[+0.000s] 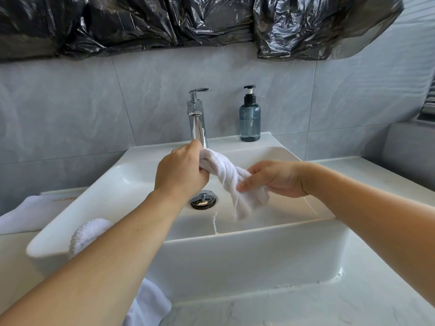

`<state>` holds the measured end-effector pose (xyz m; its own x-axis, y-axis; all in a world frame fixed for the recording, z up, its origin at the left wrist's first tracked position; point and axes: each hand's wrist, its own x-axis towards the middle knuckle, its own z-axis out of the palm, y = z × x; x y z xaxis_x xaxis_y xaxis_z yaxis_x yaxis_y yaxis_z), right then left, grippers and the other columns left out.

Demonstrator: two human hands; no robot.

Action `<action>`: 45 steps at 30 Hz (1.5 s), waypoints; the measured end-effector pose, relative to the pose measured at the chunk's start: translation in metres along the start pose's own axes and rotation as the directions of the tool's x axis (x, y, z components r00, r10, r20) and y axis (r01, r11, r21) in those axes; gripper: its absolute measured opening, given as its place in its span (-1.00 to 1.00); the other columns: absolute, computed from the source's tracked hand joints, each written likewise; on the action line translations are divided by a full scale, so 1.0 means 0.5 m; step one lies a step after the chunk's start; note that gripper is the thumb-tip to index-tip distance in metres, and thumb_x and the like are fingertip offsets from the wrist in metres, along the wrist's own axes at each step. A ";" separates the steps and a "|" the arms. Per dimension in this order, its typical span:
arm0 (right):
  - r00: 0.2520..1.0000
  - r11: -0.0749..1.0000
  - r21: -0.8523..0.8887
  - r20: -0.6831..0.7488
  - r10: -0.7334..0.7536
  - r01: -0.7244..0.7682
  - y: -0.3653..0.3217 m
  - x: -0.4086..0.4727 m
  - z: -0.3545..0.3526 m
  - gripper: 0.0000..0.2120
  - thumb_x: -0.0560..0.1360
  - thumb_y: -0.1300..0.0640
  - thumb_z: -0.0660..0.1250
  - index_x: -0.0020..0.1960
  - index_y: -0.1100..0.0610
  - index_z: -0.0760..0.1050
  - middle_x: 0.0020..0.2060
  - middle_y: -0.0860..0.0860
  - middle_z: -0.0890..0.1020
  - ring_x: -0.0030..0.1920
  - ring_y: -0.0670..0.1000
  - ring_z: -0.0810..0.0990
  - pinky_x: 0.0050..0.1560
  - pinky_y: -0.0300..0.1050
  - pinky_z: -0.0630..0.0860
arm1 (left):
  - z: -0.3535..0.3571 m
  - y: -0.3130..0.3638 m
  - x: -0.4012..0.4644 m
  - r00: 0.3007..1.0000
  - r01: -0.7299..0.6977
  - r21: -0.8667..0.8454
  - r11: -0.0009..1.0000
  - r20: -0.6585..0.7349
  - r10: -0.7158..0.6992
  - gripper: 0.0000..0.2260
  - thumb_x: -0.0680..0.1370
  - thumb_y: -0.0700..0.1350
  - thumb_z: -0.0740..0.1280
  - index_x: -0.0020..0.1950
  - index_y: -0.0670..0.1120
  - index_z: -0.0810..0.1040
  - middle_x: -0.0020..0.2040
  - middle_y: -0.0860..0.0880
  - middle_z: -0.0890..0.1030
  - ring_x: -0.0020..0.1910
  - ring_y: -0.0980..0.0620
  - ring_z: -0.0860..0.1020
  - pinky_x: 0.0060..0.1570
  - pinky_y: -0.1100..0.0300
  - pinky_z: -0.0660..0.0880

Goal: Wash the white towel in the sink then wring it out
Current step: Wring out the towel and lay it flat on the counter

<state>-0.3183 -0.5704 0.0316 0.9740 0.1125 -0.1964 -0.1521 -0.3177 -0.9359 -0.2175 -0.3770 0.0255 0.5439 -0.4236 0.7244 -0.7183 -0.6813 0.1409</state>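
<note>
over the white sink, left hand and right hand fingers grip the twisted towel ends

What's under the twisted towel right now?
Below the white towel, gripped by the left hand and right hand, lie the sink basin, its chrome drain plug and a water trickle.

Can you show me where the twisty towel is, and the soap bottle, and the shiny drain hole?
white towel (pixel 225 173), head view, on its twisted middle between the two hands.
soap bottle (pixel 249 121), head view, on its blue body.
drain (pixel 203 200), head view, on the chrome stopper.
</note>
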 end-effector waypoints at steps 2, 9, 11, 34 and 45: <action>0.999 0.999 0.040 -0.020 -0.033 0.033 0.003 0.004 -0.002 -0.67 0.32 0.21 0.47 0.07 0.27 0.59 -0.11 0.10 0.70 -0.09 0.03 0.68 -0.06 -0.19 0.55 | 0.001 0.000 0.000 1.000 -0.006 -0.012 1.000 -0.006 0.006 -0.88 0.48 -0.19 0.32 -0.01 -0.13 0.43 -0.13 -0.08 0.59 -0.22 -0.09 0.34 -0.31 0.11 0.20; 0.997 0.977 0.211 -0.082 -0.001 0.019 -0.006 0.001 0.001 -0.71 0.30 0.15 0.31 0.00 0.23 0.52 -0.29 0.10 0.58 -0.32 0.04 0.59 -0.20 -0.02 0.59 | 0.003 -0.002 0.002 1.000 0.009 -0.020 1.000 -0.005 -0.009 -0.89 0.50 -0.18 0.31 -0.01 -0.13 0.43 -0.12 -0.08 0.59 -0.22 -0.10 0.35 -0.31 0.11 0.21; 0.998 0.945 0.322 0.008 0.057 -0.056 -0.009 -0.003 -0.007 -0.56 0.36 0.03 0.21 0.12 0.28 0.55 -0.09 0.18 0.61 -0.12 0.14 0.60 0.04 0.09 0.56 | 0.001 -0.002 0.001 1.000 0.001 -0.018 1.000 0.000 -0.001 -0.89 0.51 -0.18 0.31 -0.01 -0.12 0.42 -0.13 -0.08 0.58 -0.22 -0.09 0.35 -0.32 0.11 0.19; 0.997 0.983 0.166 0.029 0.077 -0.081 -0.014 -0.007 0.006 -0.68 0.29 0.10 0.31 -0.01 0.23 0.43 -0.31 0.10 0.47 -0.37 0.04 0.42 -0.24 -0.09 0.48 | 0.003 0.001 0.000 0.999 -0.043 -0.037 0.998 -0.001 0.043 -0.88 0.53 -0.13 0.33 -0.01 -0.10 0.42 -0.13 -0.07 0.59 -0.22 -0.09 0.35 -0.31 0.11 0.21; 0.977 0.987 0.131 0.204 0.063 -0.091 -0.015 -0.014 0.002 -0.78 0.40 0.03 0.36 -0.12 0.20 0.60 -0.23 0.07 0.54 -0.28 -0.03 0.51 -0.25 -0.20 0.52 | 0.001 0.002 -0.001 0.999 -0.031 -0.042 0.999 0.033 0.033 -0.86 0.50 -0.17 0.34 0.01 -0.10 0.43 -0.12 -0.07 0.58 -0.22 -0.09 0.35 -0.31 0.11 0.20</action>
<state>-0.3242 -0.5679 0.0398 0.9078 0.2819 -0.3106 -0.2607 -0.2010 -0.9443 -0.2183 -0.3776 0.0251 0.5341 -0.4652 0.7059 -0.7527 -0.6418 0.1466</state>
